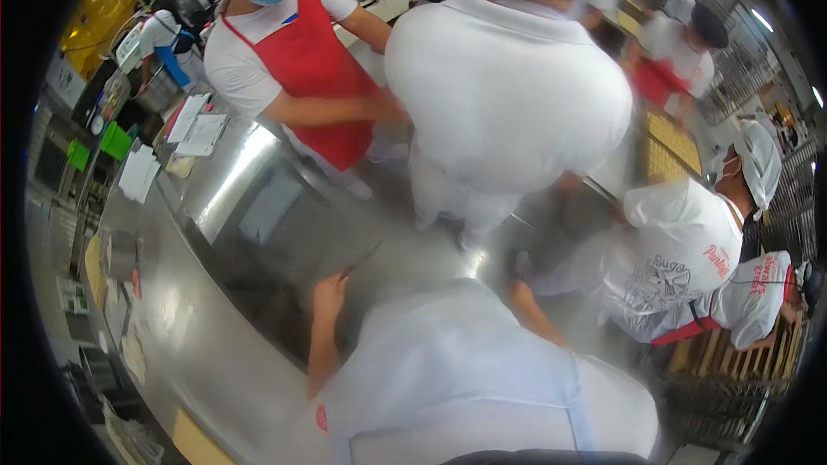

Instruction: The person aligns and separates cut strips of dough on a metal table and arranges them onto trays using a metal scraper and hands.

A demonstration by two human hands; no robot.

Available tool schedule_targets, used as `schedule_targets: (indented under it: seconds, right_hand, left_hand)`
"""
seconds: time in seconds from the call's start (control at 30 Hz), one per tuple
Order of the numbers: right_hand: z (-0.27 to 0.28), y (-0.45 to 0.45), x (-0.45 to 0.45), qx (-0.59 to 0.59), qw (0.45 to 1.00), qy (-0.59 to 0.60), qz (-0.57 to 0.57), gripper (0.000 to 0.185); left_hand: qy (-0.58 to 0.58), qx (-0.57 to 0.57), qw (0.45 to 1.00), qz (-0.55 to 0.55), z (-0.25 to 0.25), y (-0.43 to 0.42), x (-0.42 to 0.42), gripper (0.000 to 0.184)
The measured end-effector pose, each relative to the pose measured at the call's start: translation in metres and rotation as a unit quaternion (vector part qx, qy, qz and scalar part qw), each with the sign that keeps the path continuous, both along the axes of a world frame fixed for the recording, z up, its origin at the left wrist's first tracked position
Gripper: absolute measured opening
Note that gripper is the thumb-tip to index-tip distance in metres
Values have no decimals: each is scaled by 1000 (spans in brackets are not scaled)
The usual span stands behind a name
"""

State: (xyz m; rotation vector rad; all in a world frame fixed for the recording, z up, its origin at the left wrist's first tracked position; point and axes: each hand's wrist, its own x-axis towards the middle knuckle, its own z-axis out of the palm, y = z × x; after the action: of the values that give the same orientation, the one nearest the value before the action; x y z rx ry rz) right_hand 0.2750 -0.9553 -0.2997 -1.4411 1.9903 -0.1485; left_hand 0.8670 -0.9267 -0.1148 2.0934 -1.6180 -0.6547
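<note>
My left hand (pixel 329 294) is closed around the end of a thin, dark, blade-like tool (pixel 365 257), which points up and to the right over the grey floor. Blur hides exactly what kind of tool it is. My right hand (pixel 521 291) hangs low on the other side of my white apron (pixel 465 336); its fingers are too small and blurred to read, and I see nothing in it. Left of my left arm runs a long steel worktable (pixel 198 327).
Close ahead stands a person in a white shirt (pixel 517 95). A co-worker in a red apron (pixel 319 60) faces that person. Several others work at right, near trays of pale pieces (pixel 672 146) and wooden racks (pixel 732 362). Papers (pixel 202 133) lie on the steel table.
</note>
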Motion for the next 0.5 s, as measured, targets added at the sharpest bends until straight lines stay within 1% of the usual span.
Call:
schedule_targets:
  seconds: [0.03, 0.13, 0.17, 0.27, 0.3, 0.33, 0.37, 0.43, 0.5]
  right_hand:
    - [14, -6, 20, -18, 999, -19, -18, 31]
    - [65, -15, 74, -44, 994, -74, -68, 32]
    - [78, -14, 87, -48, 991, -89, -83, 32]
    - [86, 3, 109, -53, 993, -56, -93, 32]
    - [83, 13, 109, -42, 992, -49, -109, 32]
    - [75, 26, 108, -30, 991, -42, -124, 33]
    - [65, 38, 106, -18, 990, -37, -138, 33]
    - [27, 69, 89, 69, 985, -30, -157, 34]
    - [-41, 111, 67, 64, 972, -54, -221, 35]
  left_hand:
    - [6, -19, 999, -43, -12, -11, 11, 33]
    - [-100, 65, 982, -149, -37, -38, 31, 27]
    - [-110, 89, 975, -171, -45, -45, 35, 27]
    - [-128, 149, 955, -221, -82, -63, 46, 28]
    - [-129, 164, 951, -228, -106, -65, 51, 28]
    - [-131, 179, 946, -235, -118, -70, 55, 27]
    - [-139, 182, 943, -241, -118, -75, 54, 25]
    - [-153, 190, 936, -254, -117, -78, 49, 23]
    - [-117, 205, 941, -241, -132, -81, 55, 24]
